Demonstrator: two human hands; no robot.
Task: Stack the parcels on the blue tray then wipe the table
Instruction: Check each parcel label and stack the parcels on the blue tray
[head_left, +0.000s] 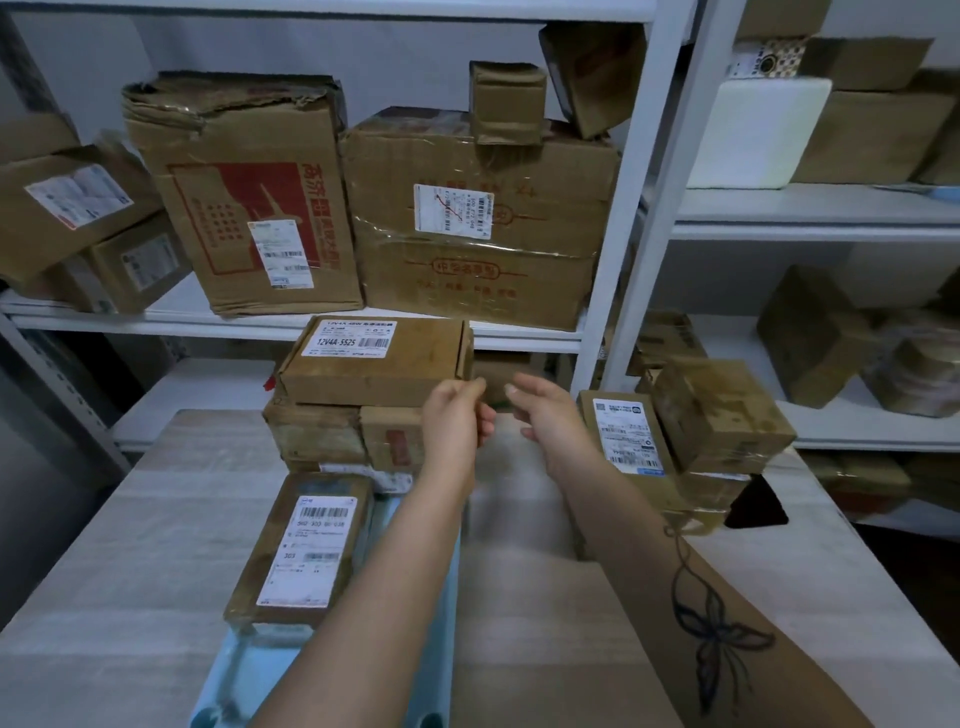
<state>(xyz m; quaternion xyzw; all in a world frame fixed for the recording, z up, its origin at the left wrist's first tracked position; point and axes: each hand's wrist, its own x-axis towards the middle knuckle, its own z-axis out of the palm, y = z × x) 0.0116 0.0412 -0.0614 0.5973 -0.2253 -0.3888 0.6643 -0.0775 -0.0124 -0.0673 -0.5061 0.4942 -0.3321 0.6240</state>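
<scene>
Stacking step under way: we are holding left hand (454, 415) and right hand (545, 410) loosely curled, gripping nothing, just beside top parcel (374, 364) on pile at far end of blue tray (244, 670). Top parcel is lying flat, label up, long axis left-right. Next, we are judging: reaching right for parcels (722, 410) on table (130, 519)

Brown parcels (374, 364) atop blue tray (254, 675)

Battered cardboard cartons (244, 192) crowd white metal shelving (628, 208) along the wall. A white foam block (753, 135) sits on the neighbouring rack's upper shelf, beside more boxes (878, 140).
</scene>
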